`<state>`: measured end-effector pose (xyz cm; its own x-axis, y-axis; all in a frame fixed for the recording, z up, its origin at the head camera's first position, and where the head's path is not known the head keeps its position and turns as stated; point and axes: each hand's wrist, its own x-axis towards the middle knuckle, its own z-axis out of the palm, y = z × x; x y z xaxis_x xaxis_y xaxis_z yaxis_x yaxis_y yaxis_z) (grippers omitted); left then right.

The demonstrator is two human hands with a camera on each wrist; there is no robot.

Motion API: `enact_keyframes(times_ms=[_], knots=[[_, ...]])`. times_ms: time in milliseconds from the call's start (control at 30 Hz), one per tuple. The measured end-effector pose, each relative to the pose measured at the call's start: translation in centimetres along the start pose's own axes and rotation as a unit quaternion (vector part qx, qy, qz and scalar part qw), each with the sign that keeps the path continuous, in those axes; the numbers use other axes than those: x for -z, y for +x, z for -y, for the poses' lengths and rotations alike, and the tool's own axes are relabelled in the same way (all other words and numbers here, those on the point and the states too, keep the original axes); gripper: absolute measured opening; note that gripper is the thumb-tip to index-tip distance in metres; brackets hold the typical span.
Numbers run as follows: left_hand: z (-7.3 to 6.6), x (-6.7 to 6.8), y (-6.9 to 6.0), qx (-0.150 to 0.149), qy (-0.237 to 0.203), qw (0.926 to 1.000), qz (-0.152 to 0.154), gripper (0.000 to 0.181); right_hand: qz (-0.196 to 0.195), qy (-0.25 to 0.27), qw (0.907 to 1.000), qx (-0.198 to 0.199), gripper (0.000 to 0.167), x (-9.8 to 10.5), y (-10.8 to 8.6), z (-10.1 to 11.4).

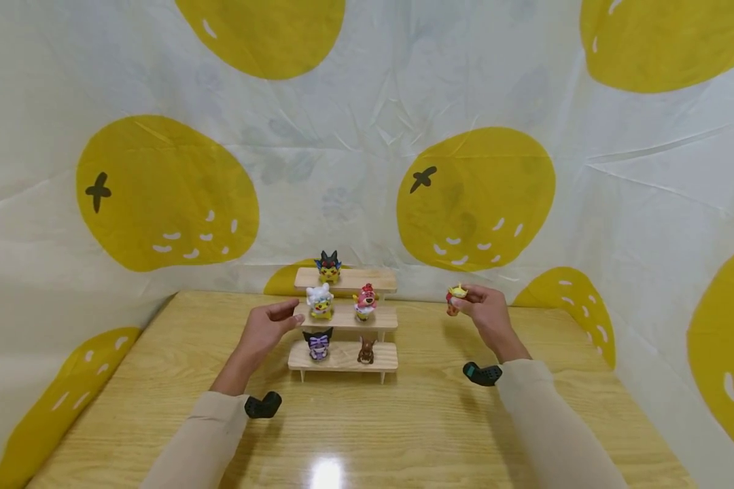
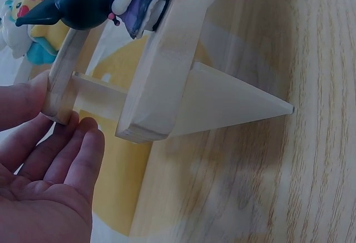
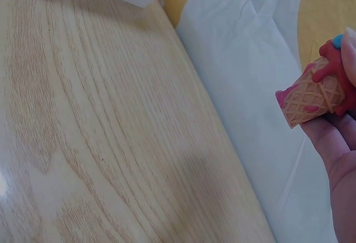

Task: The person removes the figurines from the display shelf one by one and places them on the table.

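Note:
A three-tier wooden shelf (image 1: 342, 354) carries several small figures. At its left side is my left hand (image 1: 268, 329); in the left wrist view this hand (image 2: 53, 165) grips the end of the middle board (image 2: 60, 95), thumb on one face and fingers at the other. Nearby on the lowest board is a black and purple figure (image 1: 319, 345). Off to the shelf's right, my right hand (image 1: 488, 318) pinches a red figure with a yellow top (image 1: 452, 301), raised over the table's back. The right wrist view shows its waffle-cone base (image 3: 312, 99) beside the fingers of my hand (image 3: 339, 148).
On the top board stands a yellow figure with black ears (image 1: 328, 267). The middle board bears a white-hatted figure (image 1: 321, 303) and a pink one (image 1: 365, 303); a brown figure (image 1: 365, 350) stands low right. A patterned curtain (image 1: 355, 170) hangs behind the wooden table (image 1: 367, 435).

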<state>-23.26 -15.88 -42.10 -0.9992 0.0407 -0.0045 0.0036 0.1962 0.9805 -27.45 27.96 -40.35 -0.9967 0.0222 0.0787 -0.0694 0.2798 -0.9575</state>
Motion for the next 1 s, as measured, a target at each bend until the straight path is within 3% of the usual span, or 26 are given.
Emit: enact_keyframes(times_ms=[1000], knots=[[0.1,0.0,0.0,0.0,-0.002,1.0,0.004,0.053,0.01,-0.015,0.9998,-0.008,0.054,0.3,0.1,-1.4]])
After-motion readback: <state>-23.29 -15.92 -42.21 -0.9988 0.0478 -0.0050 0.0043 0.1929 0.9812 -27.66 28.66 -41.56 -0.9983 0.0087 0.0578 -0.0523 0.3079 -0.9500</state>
